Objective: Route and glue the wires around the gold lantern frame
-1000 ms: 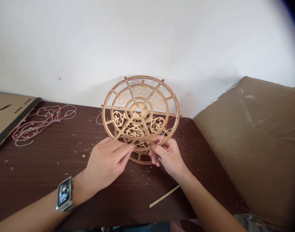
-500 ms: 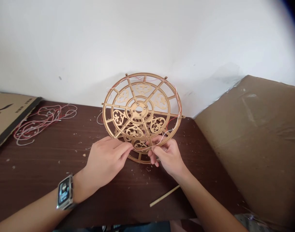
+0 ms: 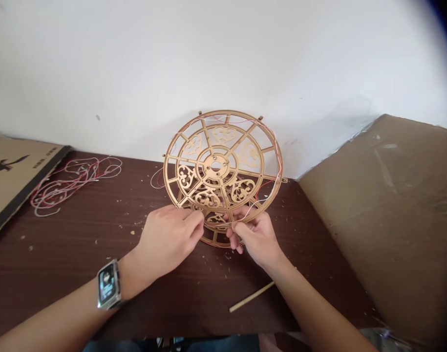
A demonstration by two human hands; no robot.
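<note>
A round gold openwork metal frame (image 3: 215,166), with spokes and scroll ornaments, is tilted up toward me over the dark table. Red and white wires (image 3: 279,161) run along its rim. My right hand (image 3: 258,237) grips the lower right rim, thumb in front and fingers behind. At the lower left rim, my left hand (image 3: 174,232) is closed, thumb and finger pinched at the thin wire there; its fingertips are partly hidden. A second similar gold ring (image 3: 218,243) shows below and behind the frame, partly covered by it.
Loose red and white wires (image 3: 78,178) lie tangled at the left beside a printed cardboard piece (image 3: 21,171). A thin pale stick (image 3: 250,297) lies near the front edge. Large brown cardboard (image 3: 384,210) stands at the right. Small scraps dot the dark table (image 3: 164,303).
The whole view has shifted slightly, so things appear a little farther right. My left hand has curled slightly at the rim; my right hand keeps its hold on the frame.
</note>
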